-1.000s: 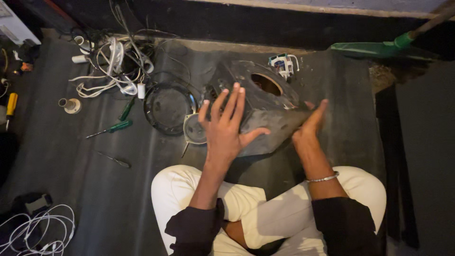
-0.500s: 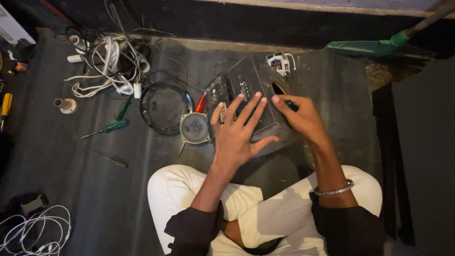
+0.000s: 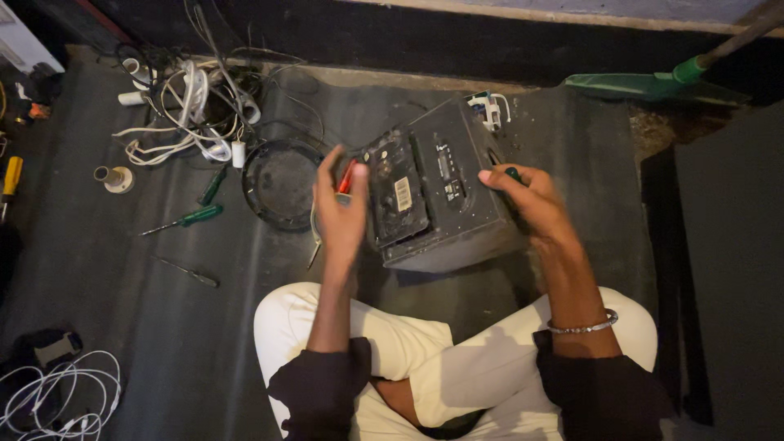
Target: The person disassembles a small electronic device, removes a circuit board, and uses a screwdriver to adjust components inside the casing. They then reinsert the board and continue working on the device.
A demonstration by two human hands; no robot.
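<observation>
A person sits cross-legged on a dark floor mat (image 3: 147, 327), white trousers filling the lower middle of the frame. Between the knees and the far wall stands a dusty black speaker box (image 3: 437, 192), its back panel tilted up toward the camera.

The left hand (image 3: 339, 212) sits at the box's left edge, fingers straight and loosely spread, palm against or just beside the side wall; it grips nothing that can be seen. A red-handled tool (image 3: 347, 175) shows behind its fingers, mostly hidden, so whether hand and tool touch cannot be told. The right hand (image 3: 531, 204) lies on the box's right side, fingers curled over the top edge; a small green object (image 3: 513, 173) peeks out at the fingertips, too covered to identify or to say whether it is held.

Upper left of the frame holds a tangle of white cables (image 3: 192, 114), partly lost in shadow. A black ring (image 3: 282, 184) lies left of the box, and 2 green-handled screwdrivers (image 3: 196, 216) lie further left. A yellow tool (image 3: 10, 180) is cut off at the left edge, as are white wires (image 3: 57, 396) at the lower left. A green broom head (image 3: 645, 86) lies upper right, its handle running out of frame.

Half a second ago both hands were laid flat across the top of the box; now they have parted to its 2 sides, and the box has turned to show its back panel more fully.
</observation>
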